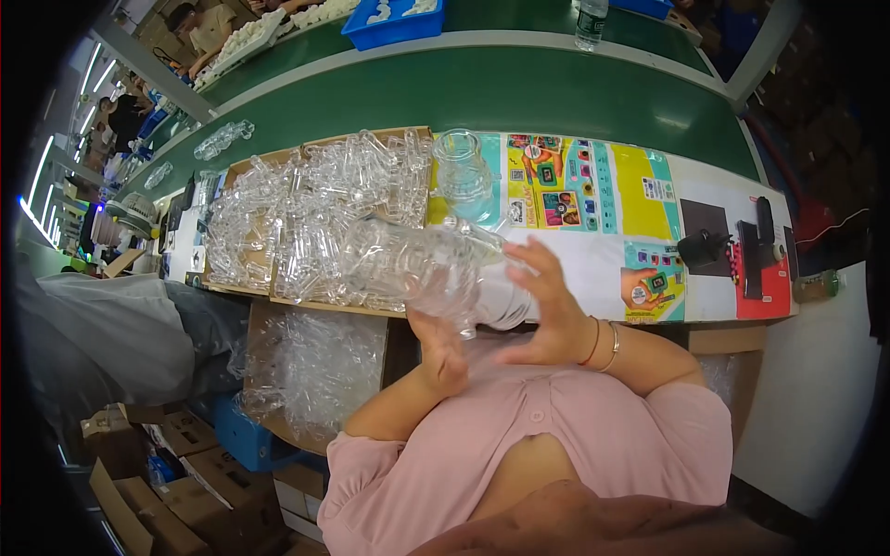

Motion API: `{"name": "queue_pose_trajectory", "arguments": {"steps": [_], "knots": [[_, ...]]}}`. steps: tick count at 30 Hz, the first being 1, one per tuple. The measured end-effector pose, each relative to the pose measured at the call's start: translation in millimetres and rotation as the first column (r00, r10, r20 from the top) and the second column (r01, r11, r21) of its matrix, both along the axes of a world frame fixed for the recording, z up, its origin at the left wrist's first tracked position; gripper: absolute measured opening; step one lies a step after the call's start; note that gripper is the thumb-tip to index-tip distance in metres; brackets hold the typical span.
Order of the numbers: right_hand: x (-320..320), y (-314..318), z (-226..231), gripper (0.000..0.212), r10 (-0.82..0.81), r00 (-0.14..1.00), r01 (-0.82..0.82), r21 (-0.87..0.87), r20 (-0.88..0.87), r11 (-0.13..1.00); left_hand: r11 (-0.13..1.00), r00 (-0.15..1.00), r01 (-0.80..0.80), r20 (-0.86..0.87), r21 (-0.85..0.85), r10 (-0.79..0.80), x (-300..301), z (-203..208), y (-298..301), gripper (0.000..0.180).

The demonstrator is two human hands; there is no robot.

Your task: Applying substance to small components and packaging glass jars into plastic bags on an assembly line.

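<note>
My left hand (pixel 439 354) is closed around the underside of a large clear plastic shell (pixel 399 258), bottle-like with curved bulges, tilted over the table's front edge. Its fingers are partly seen through the plastic. At the shell's wide right end, my right hand (pixel 549 310) is open, fingers and thumb spread apart; I cannot tell whether it touches the rim. Behind it, another clear shell (pixel 464 171) stands upright on the printed sheets. Left of my hands, a shallow cardboard tray (pixel 352 304) holds many small clear plastic parts (pixel 324 185).
Colourful printed sheets (pixel 640 190) cover the table. A black object (pixel 702 246) and a dark phone-like slab (pixel 749 259) lie at right. Below the tray sits a box of clear parts (pixel 320 366). Beyond is a green bench (pixel 556 93) with a blue bin (pixel 394 28) and a water bottle (pixel 590 26).
</note>
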State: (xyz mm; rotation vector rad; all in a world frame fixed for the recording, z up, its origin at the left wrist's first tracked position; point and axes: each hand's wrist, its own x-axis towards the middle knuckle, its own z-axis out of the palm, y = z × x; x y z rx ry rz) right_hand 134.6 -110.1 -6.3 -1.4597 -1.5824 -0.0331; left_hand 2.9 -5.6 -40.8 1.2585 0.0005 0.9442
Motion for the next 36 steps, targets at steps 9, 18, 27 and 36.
{"name": "queue_pose_trajectory", "arguments": {"steps": [9,18,27,36], "knots": [[-6.0,1.2,-35.3,0.068,0.258,0.18,-0.616,0.095,-0.949,0.782,0.893,0.95,0.225,-0.116,-0.39,-0.29,-19.4,-10.8,31.1,0.097],[111.7,46.7,-64.5,0.041,-0.245,0.966,0.258,-0.331,0.082,0.908,0.842,0.97,0.123,-0.116,-0.526,-0.214,-21.8,-12.0,38.2,0.091],[129.8,36.7,-46.5,0.025,-0.044,0.963,-0.132,-0.605,-0.267,0.785,0.915,0.963,0.053,-0.223,-0.4,-0.154,-16.5,1.9,33.6,0.092],[75.0,-28.6,4.4,0.025,0.14,0.539,-0.446,-0.14,-0.831,0.884,0.97,0.934,0.177,-0.283,-0.17,-0.22,2.9,36.6,17.0,0.082]]}}
